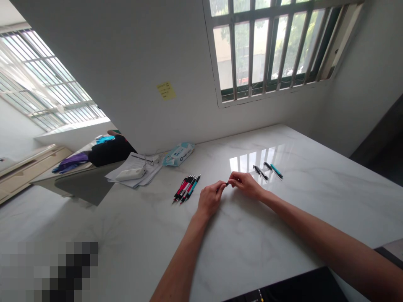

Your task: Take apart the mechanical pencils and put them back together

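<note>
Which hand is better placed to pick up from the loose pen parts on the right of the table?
Right, probably. The right hand lies closer to the loose pen parts, with its arm on that side, while the left hand sits farther off. Both hands pinch a small dark pen piece.

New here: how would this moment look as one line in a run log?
left hand: pinching small dark pen piece | right hand: pinching same piece | nearby: pens; pen parts | surface: marble table
</note>
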### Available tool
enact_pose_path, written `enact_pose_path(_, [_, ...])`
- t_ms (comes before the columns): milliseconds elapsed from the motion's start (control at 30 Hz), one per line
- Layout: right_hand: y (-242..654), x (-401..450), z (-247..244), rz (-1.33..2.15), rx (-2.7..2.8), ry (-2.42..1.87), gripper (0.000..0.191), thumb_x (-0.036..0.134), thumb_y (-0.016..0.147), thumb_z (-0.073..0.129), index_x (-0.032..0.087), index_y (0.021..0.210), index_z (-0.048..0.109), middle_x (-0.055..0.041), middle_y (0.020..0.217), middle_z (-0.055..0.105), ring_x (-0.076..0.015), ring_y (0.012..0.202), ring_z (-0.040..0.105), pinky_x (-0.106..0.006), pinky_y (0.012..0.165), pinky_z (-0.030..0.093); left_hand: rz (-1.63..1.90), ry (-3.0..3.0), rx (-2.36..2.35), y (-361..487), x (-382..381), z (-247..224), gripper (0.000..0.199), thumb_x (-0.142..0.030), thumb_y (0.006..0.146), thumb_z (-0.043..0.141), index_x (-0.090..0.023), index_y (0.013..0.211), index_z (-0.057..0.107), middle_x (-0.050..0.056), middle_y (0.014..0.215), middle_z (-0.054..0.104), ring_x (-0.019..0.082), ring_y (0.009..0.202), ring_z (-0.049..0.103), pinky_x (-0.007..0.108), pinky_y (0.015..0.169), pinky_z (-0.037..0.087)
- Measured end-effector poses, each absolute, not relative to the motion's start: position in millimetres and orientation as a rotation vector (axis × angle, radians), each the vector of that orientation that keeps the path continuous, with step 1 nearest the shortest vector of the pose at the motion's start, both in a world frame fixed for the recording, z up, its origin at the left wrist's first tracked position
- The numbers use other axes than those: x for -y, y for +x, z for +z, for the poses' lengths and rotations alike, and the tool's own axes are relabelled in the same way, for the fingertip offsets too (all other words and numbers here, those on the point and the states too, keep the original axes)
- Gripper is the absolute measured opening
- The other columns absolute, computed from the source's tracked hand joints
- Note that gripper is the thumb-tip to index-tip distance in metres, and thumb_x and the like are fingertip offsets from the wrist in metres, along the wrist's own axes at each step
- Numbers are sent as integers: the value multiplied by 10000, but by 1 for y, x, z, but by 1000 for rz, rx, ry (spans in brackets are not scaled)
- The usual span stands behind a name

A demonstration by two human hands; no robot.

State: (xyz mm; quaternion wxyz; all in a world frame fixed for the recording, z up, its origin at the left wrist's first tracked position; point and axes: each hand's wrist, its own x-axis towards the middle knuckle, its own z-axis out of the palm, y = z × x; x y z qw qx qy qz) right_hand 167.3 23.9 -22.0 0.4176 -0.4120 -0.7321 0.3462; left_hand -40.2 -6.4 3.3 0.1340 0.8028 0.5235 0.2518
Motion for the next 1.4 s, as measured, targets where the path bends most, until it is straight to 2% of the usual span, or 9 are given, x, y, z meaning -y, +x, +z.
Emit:
enact_pose_path(133, [168,-23,-18,897,1830,-1024,268,440,976,596,215,841,649,-4,789,709,-163,727,597,-272,691,410,820,2282,-1465,-38,6,4,367,-480,1058,437,-319,1080,766,10,844,764,186,747,685,266,686,397])
enact_pose_path(233, [167,-24,-17,857,1805,-1092,352,474,961,608,207,733,601,18,691,626,-144,653,521,-269,627,360,897,2248,-1391,-36,6,2,320,-460,1042,489,-297,1062,764,21,988,794,195,863,709,269,761,431])
enact_pose_path(333, [166,-25,-17,807,1797,-1145,430,490,952,615,204,644,526,42,601,506,-126,596,432,-277,583,303,918,2218,-1359,-35,5,1,310,-458,1031,517,-260,1029,755,34,1023,794,203,917,708,275,805,443])
enact_pose_path(433, [166,-24,-17,805,1794,-1129,389,473,949,623,202,677,560,39,622,535,-127,606,459,-276,588,324,891,2218,-1343,-34,4,1,359,-478,1042,483,-238,1007,748,37,974,784,195,867,690,274,772,430])
enact_pose_path(600, [167,-24,-13,901,1758,-989,253,442,921,676,204,838,667,-10,784,697,-162,736,622,-280,681,466,843,2145,-1406,-37,1,3,433,-529,1038,447,-222,945,738,2,712,674,166,666,589,270,658,370])
enact_pose_path(800, [168,-27,-12,1044,1672,-933,234,429,864,754,198,857,717,-34,838,740,-184,791,675,-314,748,538,858,2006,-1413,-36,0,-2,462,-538,1026,440,-212,869,727,-20,621,557,154,609,504,269,628,339])
enact_pose_path(1067, [168,-28,-10,1193,1590,-812,239,423,818,793,194,873,753,-50,903,756,-209,894,706,-367,876,560,890,1842,-1268,-39,-5,-5,496,-554,1025,421,-190,794,667,-29,595,471,145,586,432,261,605,337])
enact_pose_path(1267, [167,-27,-13,1244,1478,-774,274,396,792,844,201,960,750,-39,922,758,-188,874,701,-345,854,549,943,1811,-1221,-35,-5,-6,483,-561,1025,426,-189,812,647,-31,614,479,134,578,421,255,589,332])
enact_pose_path(1400, [164,-28,-15,1280,1393,-745,268,402,779,854,202,910,731,-32,891,748,-182,846,701,-341,828,556,922,1773,-1206,-36,-4,-5,490,-579,1016,431,-187,811,641,-36,599,468,123,535,382,253,552,310])
